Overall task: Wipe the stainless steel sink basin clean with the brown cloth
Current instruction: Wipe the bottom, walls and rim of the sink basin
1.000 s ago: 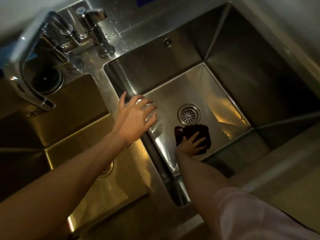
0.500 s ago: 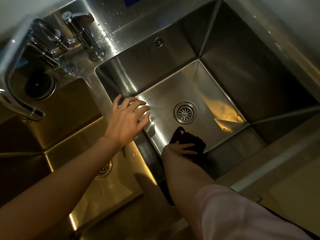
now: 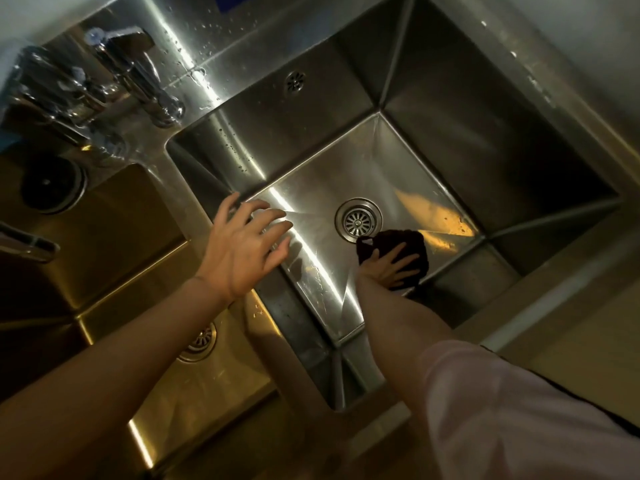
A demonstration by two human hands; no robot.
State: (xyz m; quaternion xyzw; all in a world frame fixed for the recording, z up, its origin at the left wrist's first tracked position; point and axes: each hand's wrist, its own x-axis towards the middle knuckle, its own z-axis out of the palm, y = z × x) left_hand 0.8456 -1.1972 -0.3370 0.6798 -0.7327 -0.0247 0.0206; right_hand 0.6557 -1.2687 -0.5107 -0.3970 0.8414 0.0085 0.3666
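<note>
Here our right hand [image 3: 389,266] lies flat on the brown cloth [image 3: 398,252], fingers spread and straight, pressing it against the floor of the stainless steel sink basin [image 3: 433,161]. Half a second ago the same hand had the cloth tucked lower, against the near edge of the floor, with the fingers drawn sideways; now the cloth sits further in, its far edge just beside the drain [image 3: 358,220], much as it lay a second ago. We read that as one stroke pulled toward us and pushed back out, so the wiping is under way and covering the near part of the floor by the drain.

Our left hand [image 3: 244,245] holds nothing. Its fingers are loosely spread and a little bent, the tips over the left edge of the basin where the divider [image 3: 242,306] meets the floor; whether they touch the steel or hover just above it, we cannot tell. It has kept that place through the last second, which looks to us like a brace while the other arm reaches down.

Further out, droplets dot the back wall below the overflow hole [image 3: 295,82], and an amber patch of light lies on the floor right of the drain. Those walls and the far corners are, in our judgement, still to be wiped. The faucet [image 3: 138,74] stands behind the divider, and a second basin [image 3: 104,237] lies to the left.
</note>
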